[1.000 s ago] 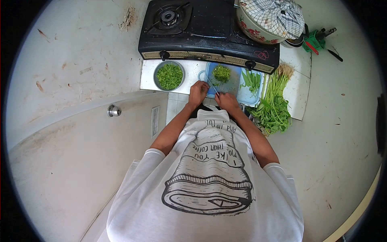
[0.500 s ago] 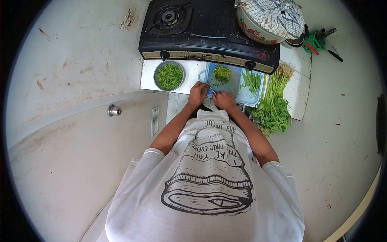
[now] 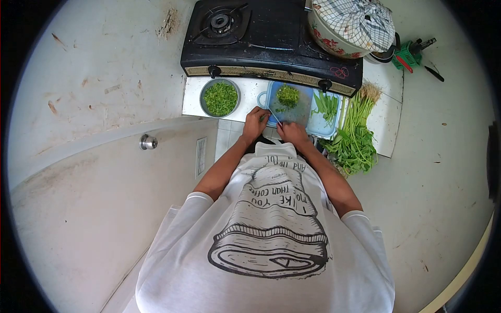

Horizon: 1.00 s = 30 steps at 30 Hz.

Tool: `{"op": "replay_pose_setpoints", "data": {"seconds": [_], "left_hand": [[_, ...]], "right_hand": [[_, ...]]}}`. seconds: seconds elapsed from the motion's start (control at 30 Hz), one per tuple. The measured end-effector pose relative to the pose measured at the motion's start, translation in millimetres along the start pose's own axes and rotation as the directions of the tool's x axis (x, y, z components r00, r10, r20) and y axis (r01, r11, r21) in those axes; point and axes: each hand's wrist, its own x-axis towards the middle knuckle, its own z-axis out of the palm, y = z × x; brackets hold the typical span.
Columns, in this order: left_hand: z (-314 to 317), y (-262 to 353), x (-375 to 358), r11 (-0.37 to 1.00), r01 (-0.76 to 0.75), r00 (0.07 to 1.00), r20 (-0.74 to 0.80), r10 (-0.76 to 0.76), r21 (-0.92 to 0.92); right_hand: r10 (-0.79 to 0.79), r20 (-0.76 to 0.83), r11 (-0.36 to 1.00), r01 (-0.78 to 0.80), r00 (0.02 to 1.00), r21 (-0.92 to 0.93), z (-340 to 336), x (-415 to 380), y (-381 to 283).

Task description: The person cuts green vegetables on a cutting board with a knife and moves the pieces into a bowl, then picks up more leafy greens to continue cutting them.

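Note:
My right hand is closed round the handle of a small knife, whose blade points up and left toward my other hand. My left hand has its fingers bent together at the near left corner of the blue cutting board; what they hold is too small to make out. Chopped greens lie in a pile on the board. Long cut leaves rest in the light blue tray at the right. A grey bowl holds finely chopped greens at the left.
A bundle of leafy greens with roots lies right of the tray. Behind the board stands a black gas stove with a cloth-covered flowered pot. A green basket is at the far right, near a black-handled knife.
My right hand and the knife have shifted slightly right, and more of the blade shows. My left hand has barely moved.

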Motion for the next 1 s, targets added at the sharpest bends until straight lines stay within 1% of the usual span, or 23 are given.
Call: {"op": "replay_pose_setpoints", "data": {"seconds": [0.07, 0.17, 0.27, 0.37, 0.47, 0.57, 0.67, 0.77, 0.87, 0.97, 1.0], "left_hand": [[-1.8, 4.7, 0.5, 1.000, 0.010, 1.000, 0.000, -0.010, -0.008], [-0.6, 4.2, 0.8, 0.998, 0.057, 0.998, 0.012, -0.057, -0.029], [-1.6, 6.1, 1.3, 0.998, 0.056, 0.998, 0.024, -0.056, -0.003], [-0.5, 6.8, 0.6, 0.998, 0.055, 0.998, 0.004, -0.055, -0.017], [-1.1, 6.1, -0.3, 1.000, 0.010, 1.000, 0.007, -0.010, 0.020], [-4.9, 10.9, 2.6, 0.995, -0.060, 0.998, 0.030, 0.058, 0.079], [-6.7, 15.2, 8.4, 0.987, -0.085, 0.995, 0.061, 0.077, 0.140], [0.2, 5.5, 10.4, 0.994, -0.066, 0.997, 0.045, 0.062, 0.085], [-0.7, 7.6, 8.8, 0.997, -0.034, 0.999, 0.041, 0.032, 0.062], [-0.6, 8.8, 8.7, 0.999, -0.007, 0.999, 0.040, 0.005, 0.053], [-0.5, 7.1, 8.5, 0.999, -0.021, 0.999, 0.038, 0.019, 0.049]], "right_hand": [[0.005, 0.015, 1.000, -0.004, 1.000, -0.012, 2.1, 1.0, -1.6], [0.002, 0.005, 1.000, -0.002, 1.000, 0.019, 5.2, 6.3, -1.5], [-0.010, 0.006, 1.000, 0.010, 1.000, 0.028, 3.4, 7.6, -2.6], [0.013, 0.042, 1.000, -0.013, 0.999, 0.000, -1.6, 4.3, -1.5], [0.018, -0.033, 1.000, -0.017, 0.999, 0.018, 6.6, 0.5, 8.1], [0.068, -0.035, 0.996, -0.066, 0.997, 0.058, -1.6, -2.1, 10.0], [0.023, -0.061, 0.997, -0.018, 0.998, 0.076, 9.9, 0.3, 19.5], [0.039, 0.004, 0.999, -0.039, 0.999, 0.036, -4.0, -5.9, 8.3], [-0.024, -0.051, 0.997, 0.027, 0.998, 0.069, 3.3, -6.4, 11.3], [-0.006, -0.046, 0.999, 0.008, 0.999, 0.051, 3.0, -7.0, 6.1], [0.005, -0.036, 0.999, -0.003, 0.999, 0.045, 5.1, -5.6, 5.4]]}}
